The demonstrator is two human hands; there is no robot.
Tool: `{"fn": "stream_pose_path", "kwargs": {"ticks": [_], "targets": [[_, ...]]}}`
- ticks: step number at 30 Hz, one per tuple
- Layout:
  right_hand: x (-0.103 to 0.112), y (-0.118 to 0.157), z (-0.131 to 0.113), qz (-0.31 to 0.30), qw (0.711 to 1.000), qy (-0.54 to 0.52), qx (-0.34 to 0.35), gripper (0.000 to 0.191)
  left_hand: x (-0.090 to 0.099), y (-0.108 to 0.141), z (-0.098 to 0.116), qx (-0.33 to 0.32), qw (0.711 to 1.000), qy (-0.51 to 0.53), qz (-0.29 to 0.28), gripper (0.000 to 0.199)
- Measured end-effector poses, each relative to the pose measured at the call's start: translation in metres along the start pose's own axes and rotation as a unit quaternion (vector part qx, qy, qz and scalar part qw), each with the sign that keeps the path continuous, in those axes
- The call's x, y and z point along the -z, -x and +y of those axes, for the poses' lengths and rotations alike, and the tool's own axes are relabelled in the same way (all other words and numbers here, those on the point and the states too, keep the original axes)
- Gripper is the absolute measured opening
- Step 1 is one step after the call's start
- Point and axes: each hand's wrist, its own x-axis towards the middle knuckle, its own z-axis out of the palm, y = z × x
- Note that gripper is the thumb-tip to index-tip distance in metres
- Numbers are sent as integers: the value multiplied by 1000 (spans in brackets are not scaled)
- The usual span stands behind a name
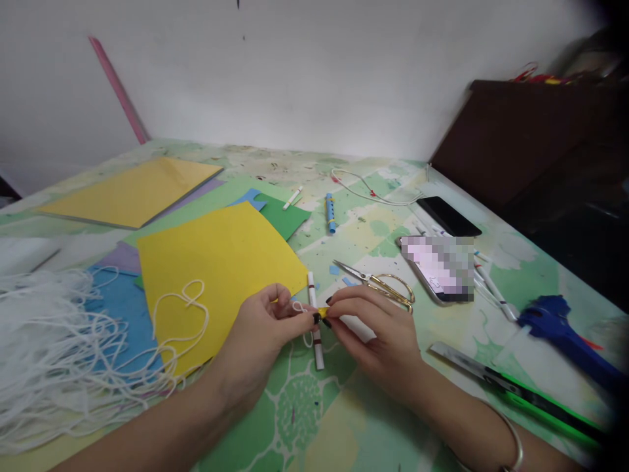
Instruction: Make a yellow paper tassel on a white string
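Note:
Between my fingertips is a small yellow paper piece point(323, 313), pinched from both sides. My left hand point(270, 324) has thumb and fingers closed at its left end, with a small loop of white cord point(299, 306) showing by the fingers. From the other side, my right hand point(381, 328) grips the piece between thumb and fingertips. Beneath them a white paper tube with dark red bands point(319, 355) lies on the table. Whether the cord is attached to the yellow piece, I cannot tell. Gold-handled scissors point(366, 278) lie just beyond my right hand.
Left are a yellow sheet point(230, 255), other coloured sheets and a heap of white cord point(44, 354). A blue banded tube point(330, 213) lies farther back. Right are a phone point(432, 275), a black phone point(449, 216), a blue glue gun point(555, 324) and a green-handled cutter point(521, 390).

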Motion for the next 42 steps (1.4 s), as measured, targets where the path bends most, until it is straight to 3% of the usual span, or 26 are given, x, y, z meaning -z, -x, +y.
{"fn": "stream_pose_path", "kwargs": {"ticks": [14, 26, 36, 42], "targets": [[2, -4, 3, -21, 1000, 10, -2, 11, 4, -1, -2, 4, 1000, -16, -13, 40], [0, -3, 4, 3, 1000, 15, -14, 10, 2, -1, 0, 6, 999, -26, -23, 36], [0, -3, 7, -11, 1000, 19, -14, 9, 4, -3, 2, -22, 996, -48, -67, 30], [2, -4, 9, -34, 999, 14, -36, 10, 4, -4, 3, -41, 995, -71, -63, 26]]}}
